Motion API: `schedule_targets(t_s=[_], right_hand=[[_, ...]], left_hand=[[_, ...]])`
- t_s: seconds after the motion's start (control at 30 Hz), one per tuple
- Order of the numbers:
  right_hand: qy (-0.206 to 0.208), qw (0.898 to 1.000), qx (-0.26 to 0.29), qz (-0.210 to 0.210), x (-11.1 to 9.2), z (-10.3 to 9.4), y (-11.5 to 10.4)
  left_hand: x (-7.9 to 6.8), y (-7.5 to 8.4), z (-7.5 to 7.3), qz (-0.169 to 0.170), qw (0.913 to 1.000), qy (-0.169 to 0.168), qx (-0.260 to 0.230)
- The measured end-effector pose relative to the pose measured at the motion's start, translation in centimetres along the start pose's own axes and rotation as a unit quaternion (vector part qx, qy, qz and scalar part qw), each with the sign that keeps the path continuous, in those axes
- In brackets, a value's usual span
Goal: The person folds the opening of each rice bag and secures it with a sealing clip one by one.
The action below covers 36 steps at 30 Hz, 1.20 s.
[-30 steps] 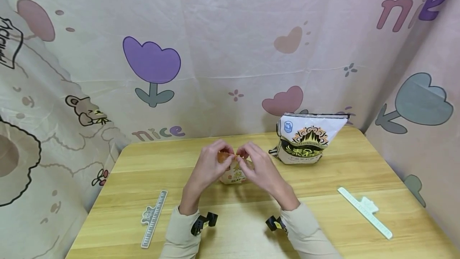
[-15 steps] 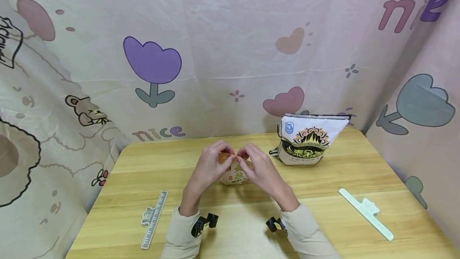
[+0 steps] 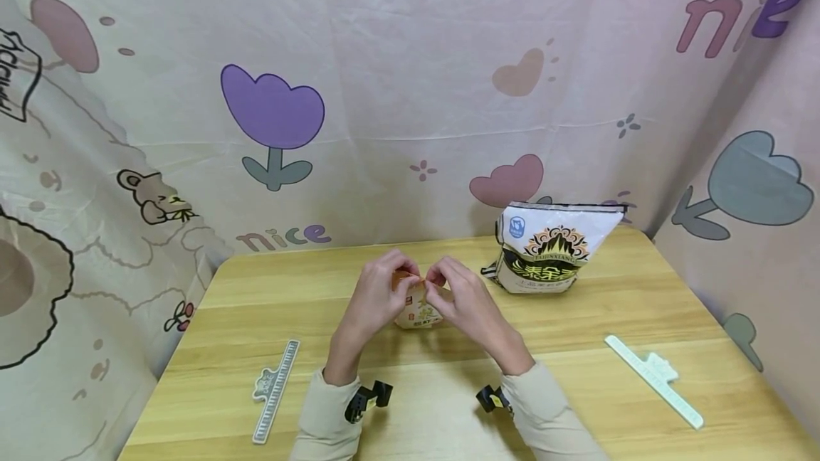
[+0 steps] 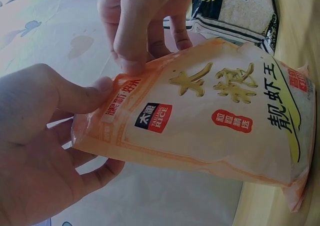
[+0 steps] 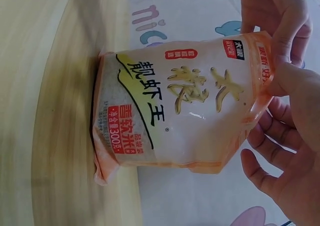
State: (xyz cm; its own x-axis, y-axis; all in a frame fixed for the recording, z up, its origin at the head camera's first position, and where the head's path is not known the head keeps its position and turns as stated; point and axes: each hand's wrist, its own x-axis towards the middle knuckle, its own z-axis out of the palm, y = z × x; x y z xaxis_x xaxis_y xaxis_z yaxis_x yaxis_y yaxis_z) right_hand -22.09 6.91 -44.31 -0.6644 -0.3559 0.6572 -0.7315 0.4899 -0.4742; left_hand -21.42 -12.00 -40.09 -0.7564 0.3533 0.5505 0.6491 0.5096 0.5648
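A small orange and cream bag of rice [image 3: 419,311] stands upright on the table, between both hands in the head view. My left hand [image 3: 378,290] pinches its top edge on the left, with the thumb on the printed front in the left wrist view. My right hand [image 3: 464,297] pinches the same edge close beside it, fingertips nearly meeting the left ones. In the right wrist view the printed front of the rice bag [image 5: 175,106] shows fully, its base on the wood. The fingertips hide part of the bag's top edge.
A larger white and black rice bag [image 3: 544,251] stands at the back right. A grey ruler-shaped clip [image 3: 275,391] lies at the left, a mint-green clip [image 3: 653,380] at the right. A patterned curtain [image 3: 384,91] hangs behind the wooden table [image 3: 435,411].
Both hands keep their pinch on the rice bag's top edge, and the left hand has shifted very slightly to the right. The clips and the larger bag stay in place.
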Motion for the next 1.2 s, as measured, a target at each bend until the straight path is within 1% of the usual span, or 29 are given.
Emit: schedule_targets(t_s=[0.17, 0.4, 0.53, 0.63, 0.87, 1.2], right_hand=[[-0.008, 1.0, -0.011, 0.001, -0.3, 0.0, 0.5], [-0.03, 0.999, -0.014, 0.022, -0.6, -0.5, 1.0], [-0.039, 0.999, -0.009, 0.031, -0.6, -0.8, 1.2], [-0.044, 0.998, -0.003, 0.034, -0.6, -1.1, 1.5], [-0.069, 0.997, 0.01, 0.045, -0.8, -1.5, 2.4], [-0.084, 0.994, 0.008, 0.07, -1.0, -1.8, 3.1]], left_hand=[[-0.1, 0.0, 0.0, -0.007, 0.9999, -0.006, 0.006], [-0.1, -0.1, 0.3, -0.008, 0.9999, 0.006, 0.008], [0.0, 0.0, 0.4, -0.008, 0.9999, 0.008, 0.007], [0.0, 0.1, 0.3, -0.011, 0.9999, 0.006, 0.003], [0.0, 0.1, 0.1, -0.02, 0.9997, -0.008, 0.007], [-0.1, 0.1, -0.1, -0.027, 0.9996, -0.007, 0.005]])
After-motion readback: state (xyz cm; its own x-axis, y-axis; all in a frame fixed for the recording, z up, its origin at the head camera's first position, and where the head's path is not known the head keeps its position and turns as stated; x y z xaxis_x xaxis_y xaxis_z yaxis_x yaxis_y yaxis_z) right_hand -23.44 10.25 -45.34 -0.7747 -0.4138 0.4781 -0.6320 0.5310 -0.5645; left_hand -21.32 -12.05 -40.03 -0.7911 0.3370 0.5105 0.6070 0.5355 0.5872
